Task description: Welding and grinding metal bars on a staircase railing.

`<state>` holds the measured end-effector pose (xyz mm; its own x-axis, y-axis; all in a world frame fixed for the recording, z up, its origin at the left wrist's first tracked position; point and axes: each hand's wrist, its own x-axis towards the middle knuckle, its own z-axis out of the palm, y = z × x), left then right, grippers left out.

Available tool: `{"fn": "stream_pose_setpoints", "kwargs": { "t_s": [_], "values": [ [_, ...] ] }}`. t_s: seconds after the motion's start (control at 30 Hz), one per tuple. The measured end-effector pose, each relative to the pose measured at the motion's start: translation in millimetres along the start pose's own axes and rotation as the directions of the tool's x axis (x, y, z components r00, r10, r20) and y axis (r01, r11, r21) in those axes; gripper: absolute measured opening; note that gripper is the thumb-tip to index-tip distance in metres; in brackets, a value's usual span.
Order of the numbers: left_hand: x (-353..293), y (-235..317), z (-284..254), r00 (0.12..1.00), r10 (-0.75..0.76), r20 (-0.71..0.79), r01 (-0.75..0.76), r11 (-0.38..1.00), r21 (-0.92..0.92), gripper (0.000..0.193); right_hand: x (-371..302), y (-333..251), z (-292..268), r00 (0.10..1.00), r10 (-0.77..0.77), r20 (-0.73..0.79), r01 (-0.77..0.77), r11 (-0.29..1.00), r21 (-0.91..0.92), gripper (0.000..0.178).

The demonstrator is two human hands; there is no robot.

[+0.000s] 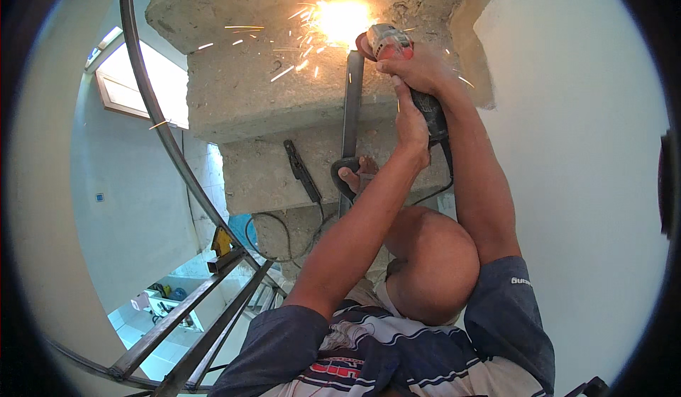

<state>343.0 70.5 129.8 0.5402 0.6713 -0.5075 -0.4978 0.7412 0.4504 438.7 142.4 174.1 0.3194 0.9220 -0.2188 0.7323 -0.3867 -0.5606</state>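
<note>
An angle grinder (pixel 389 42) with a grey and red head presses against the top of a dark upright steel bar (pixel 352 106), throwing bright sparks (pixel 333 19) over the rough concrete steps (pixel 255 78). My right hand (pixel 420 67) grips the grinder body just behind its head. My left hand (pixel 411 124) holds the black rear handle of the grinder below it. My bent knee (pixel 433 262) rises between my arms, and my foot (pixel 355 175) rests on a step beside the bar's foot.
A curved steel handrail (pixel 152 106) sweeps down the left to flat steel rails (pixel 184 326). A black welding clamp (pixel 301 171) with cable lies on a step. The white wall (pixel 574 149) stands close on the right. A tiled floor with tools lies far below at left.
</note>
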Motion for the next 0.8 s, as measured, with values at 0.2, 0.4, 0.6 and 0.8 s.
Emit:
{"fn": "stream_pose_setpoints", "kwargs": {
  "t_s": [0.2, 0.4, 0.6, 0.8],
  "values": [
    [-2.4, 4.0, -5.9, 0.999, 0.039, 0.027, -0.036, 0.995, -0.096, 0.087, -2.5, -25.9, -0.4, 0.995, 0.048, 0.087, -0.042, 0.997, -0.065, 0.079],
    [6.8, 11.2, -9.7, 0.994, 0.081, 0.075, -0.067, 0.982, -0.176, 0.084, 4.3, -36.7, 3.8, 0.997, 0.047, 0.058, -0.036, 0.984, -0.174, 0.083],
    [10.9, 13.8, -7.9, 0.984, 0.134, 0.122, -0.101, 0.965, -0.244, 0.079, 4.5, -43.0, 4.1, 1.0, -0.005, 0.026, 0.008, 0.994, -0.111, 0.082],
    [12.6, 14.9, -13.2, 0.996, 0.082, 0.047, -0.068, 0.969, -0.239, 0.081, 6.3, -52.4, 10.3, 0.997, -0.057, 0.051, 0.065, 0.98, -0.189, 0.083]
  ]
}}
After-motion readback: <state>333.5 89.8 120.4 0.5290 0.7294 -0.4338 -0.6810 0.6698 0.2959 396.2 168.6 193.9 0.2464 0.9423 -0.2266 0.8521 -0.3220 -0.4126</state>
